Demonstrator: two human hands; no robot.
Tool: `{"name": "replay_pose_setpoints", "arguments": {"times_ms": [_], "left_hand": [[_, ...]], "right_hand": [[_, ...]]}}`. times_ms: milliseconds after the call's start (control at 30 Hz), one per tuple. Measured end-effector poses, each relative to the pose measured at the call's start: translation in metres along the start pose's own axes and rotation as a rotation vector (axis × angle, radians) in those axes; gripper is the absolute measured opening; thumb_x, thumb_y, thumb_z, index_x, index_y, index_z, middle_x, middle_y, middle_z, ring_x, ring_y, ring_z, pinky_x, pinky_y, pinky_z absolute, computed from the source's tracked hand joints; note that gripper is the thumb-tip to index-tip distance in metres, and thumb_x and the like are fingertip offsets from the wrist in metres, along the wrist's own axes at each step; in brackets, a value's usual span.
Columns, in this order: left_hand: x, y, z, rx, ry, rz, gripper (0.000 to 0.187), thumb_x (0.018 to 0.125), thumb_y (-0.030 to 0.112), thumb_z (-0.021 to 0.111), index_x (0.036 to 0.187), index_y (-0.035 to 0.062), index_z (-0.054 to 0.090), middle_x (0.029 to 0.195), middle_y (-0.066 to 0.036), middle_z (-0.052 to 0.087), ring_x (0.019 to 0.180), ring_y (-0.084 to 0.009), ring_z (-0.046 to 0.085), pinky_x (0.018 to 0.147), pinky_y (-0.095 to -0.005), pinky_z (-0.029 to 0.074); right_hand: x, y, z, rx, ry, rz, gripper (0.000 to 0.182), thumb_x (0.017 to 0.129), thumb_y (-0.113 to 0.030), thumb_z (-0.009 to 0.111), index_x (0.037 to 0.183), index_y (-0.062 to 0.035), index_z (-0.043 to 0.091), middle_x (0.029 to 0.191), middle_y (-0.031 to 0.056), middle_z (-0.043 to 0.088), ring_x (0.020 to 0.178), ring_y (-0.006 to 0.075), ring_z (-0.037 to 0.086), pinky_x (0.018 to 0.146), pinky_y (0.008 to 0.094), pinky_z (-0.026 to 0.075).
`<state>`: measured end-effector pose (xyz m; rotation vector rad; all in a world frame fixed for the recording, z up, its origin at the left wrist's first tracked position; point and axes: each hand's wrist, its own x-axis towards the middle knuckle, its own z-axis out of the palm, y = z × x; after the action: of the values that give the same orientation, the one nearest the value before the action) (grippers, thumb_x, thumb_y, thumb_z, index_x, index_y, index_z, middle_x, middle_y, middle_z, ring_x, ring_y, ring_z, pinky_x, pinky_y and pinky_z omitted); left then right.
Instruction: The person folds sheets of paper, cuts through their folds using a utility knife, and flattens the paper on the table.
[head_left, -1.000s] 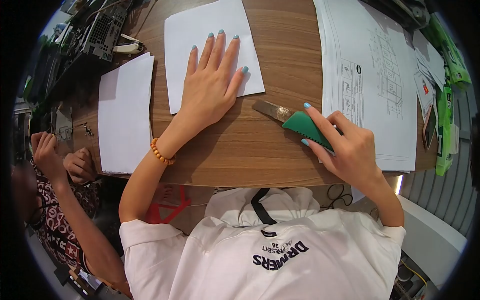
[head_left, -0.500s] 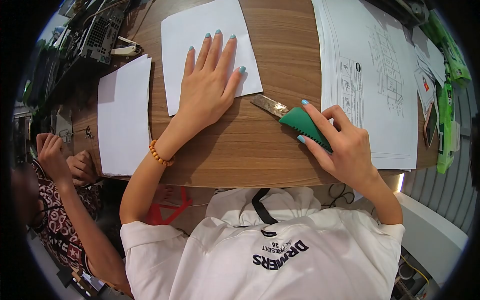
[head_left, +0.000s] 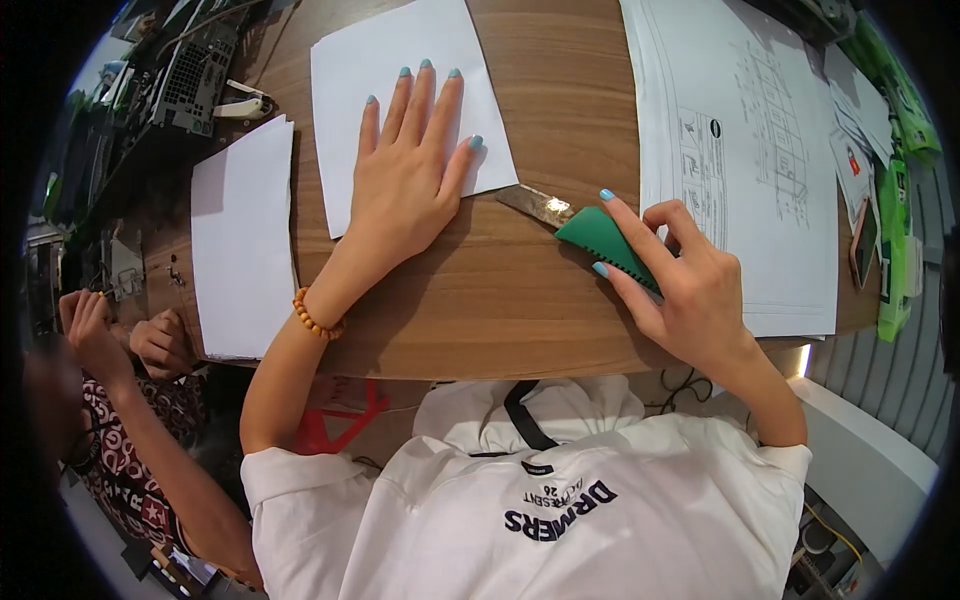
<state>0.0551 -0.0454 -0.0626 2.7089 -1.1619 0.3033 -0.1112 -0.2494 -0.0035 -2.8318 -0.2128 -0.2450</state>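
My left hand lies flat with fingers spread on a white sheet of paper, pressing on its lower part. In my right hand is a knife with a green handle, gripped between thumb and fingers. Its worn, stained metal blade points up and left. The blade's end is right at the lower right corner of the sheet. An orange beaded bracelet circles my left wrist.
A stack of white paper lies to the left on the wooden table. Printed drawing sheets cover the right side, with green packets and a phone beyond. At far left, a co-worker's hands are near a black metal case.
The whole view has shifted slightly. My left hand stays flat on the sheet, and my right hand keeps the knife by its corner. The co-worker's hands have moved a little.
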Motion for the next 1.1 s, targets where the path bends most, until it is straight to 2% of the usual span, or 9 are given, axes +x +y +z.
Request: {"name": "replay_pose_setpoints", "arguments": {"times_ms": [467, 533, 567, 767, 833, 1033, 1100], "left_hand": [[0.000, 0.004, -0.003, -0.030, -0.026, -0.012, 0.051, 0.095, 0.026, 0.030, 0.143, 0.0091, 0.024, 0.147, -0.015, 0.024, 0.138, -0.0280, 0.017, 0.112, -0.0439, 0.008], [0.001, 0.004, -0.002, -0.047, 0.047, 0.024, 0.050, 0.094, 0.028, 0.036, 0.138, 0.0033, 0.032, 0.140, -0.022, 0.033, 0.132, -0.0353, 0.027, 0.107, -0.0509, 0.018], [0.001, 0.003, -0.002, -0.044, 0.047, 0.027, 0.050, 0.094, 0.028, 0.036, 0.138, 0.0033, 0.032, 0.140, -0.022, 0.033, 0.132, -0.0353, 0.027, 0.107, -0.0509, 0.018], [0.001, 0.004, -0.003, -0.060, 0.029, 0.029, 0.051, 0.094, 0.027, 0.035, 0.138, 0.0029, 0.031, 0.140, -0.022, 0.032, 0.133, -0.0354, 0.026, 0.107, -0.0516, 0.016], [0.000, 0.003, -0.003, -0.044, -0.039, -0.010, 0.051, 0.095, 0.025, 0.030, 0.143, 0.0082, 0.024, 0.147, -0.016, 0.024, 0.138, -0.0286, 0.016, 0.112, -0.0447, 0.008], [0.000, 0.003, -0.004, -0.044, -0.043, -0.007, 0.051, 0.095, 0.024, 0.031, 0.143, 0.0081, 0.025, 0.147, -0.016, 0.023, 0.138, -0.0289, 0.016, 0.111, -0.0451, 0.008], [0.000, 0.004, -0.004, -0.034, -0.043, -0.008, 0.051, 0.094, 0.024, 0.032, 0.143, 0.0085, 0.025, 0.147, -0.016, 0.024, 0.138, -0.0294, 0.017, 0.111, -0.0454, 0.009]], "right_hand": [[0.010, -0.001, 0.010, 0.016, 0.050, -0.036, 0.049, 0.073, -0.019, 0.071, 0.118, -0.0054, 0.057, 0.083, 0.0046, 0.051, 0.059, 0.0149, 0.054, 0.045, 0.0267, 0.043], [0.012, -0.001, 0.011, 0.010, 0.093, -0.049, 0.049, 0.072, -0.019, 0.071, 0.118, -0.0053, 0.057, 0.083, 0.0046, 0.051, 0.058, 0.0148, 0.054, 0.044, 0.0265, 0.043], [0.011, 0.002, 0.008, 0.005, 0.075, -0.038, 0.050, 0.072, -0.019, 0.071, 0.118, -0.0051, 0.057, 0.083, 0.0044, 0.051, 0.059, 0.0146, 0.054, 0.044, 0.0263, 0.043], [0.015, 0.005, 0.008, -0.028, 0.056, -0.050, 0.050, 0.073, -0.021, 0.070, 0.118, -0.0059, 0.057, 0.084, 0.0036, 0.051, 0.060, 0.0141, 0.054, 0.044, 0.0260, 0.043], [0.021, 0.007, 0.011, -0.041, 0.085, -0.065, 0.050, 0.073, -0.021, 0.070, 0.119, -0.0065, 0.057, 0.084, 0.0034, 0.051, 0.061, 0.0140, 0.054, 0.045, 0.0259, 0.043], [0.024, 0.018, 0.008, -0.031, 0.048, -0.061, 0.051, 0.072, -0.022, 0.070, 0.119, -0.0080, 0.057, 0.085, 0.0028, 0.052, 0.066, 0.0136, 0.054, 0.045, 0.0255, 0.043], [0.030, 0.017, 0.012, -0.085, 0.101, -0.103, 0.052, 0.071, -0.022, 0.071, 0.119, -0.0082, 0.057, 0.085, 0.0036, 0.052, 0.066, 0.0142, 0.054, 0.046, 0.0256, 0.044]]}}
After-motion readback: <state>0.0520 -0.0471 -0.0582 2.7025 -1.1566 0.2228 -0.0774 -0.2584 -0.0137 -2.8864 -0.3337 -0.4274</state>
